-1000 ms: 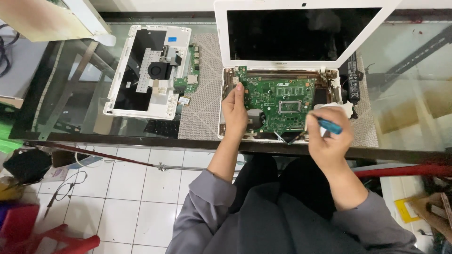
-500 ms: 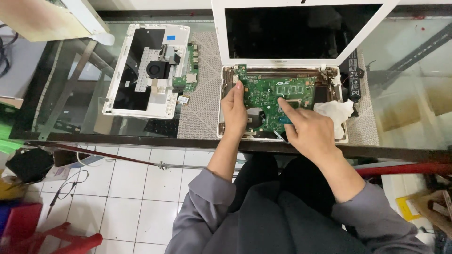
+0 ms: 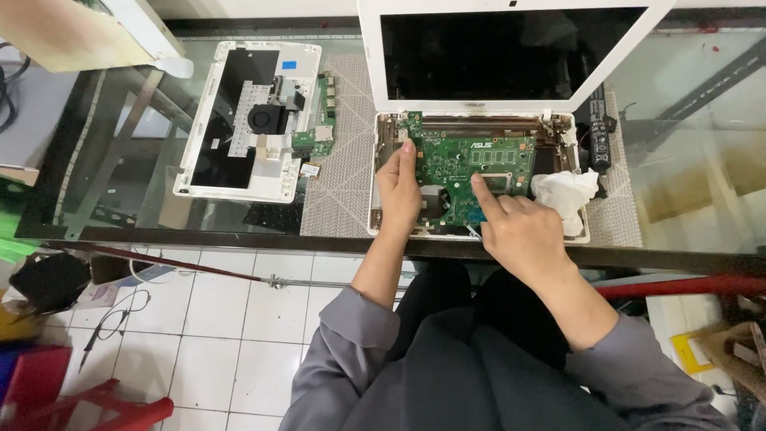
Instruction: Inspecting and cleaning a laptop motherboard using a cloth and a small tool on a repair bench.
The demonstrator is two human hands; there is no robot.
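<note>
An opened white laptop base [image 3: 373, 199] lies on a glass table with its green motherboard [image 3: 471, 156] exposed and its dark screen [image 3: 511, 52] tilted up behind. My left hand [image 3: 399, 191] rests on the board's left part, with a fingertip touching near its upper left corner. My right hand [image 3: 519, 231] is over the lower middle of the board. Its index finger is stretched out and presses on the board. A bit of a blue tool [image 3: 477, 215] shows under that hand. A crumpled white tissue [image 3: 566, 193] sits in the base's right side.
A second white laptop shell [image 3: 247, 120] with a fan and small green boards lies to the left on the glass table [image 3: 702, 160]. A woven mat [image 3: 343, 160] lies between the two. A black part [image 3: 598, 132] lies right of the hinge. A red stool [image 3: 80, 407] stands on the tiled floor.
My right hand moved left from the laptop's right edge onto the motherboard, and its index finger now presses there. My left hand stayed in place.
</note>
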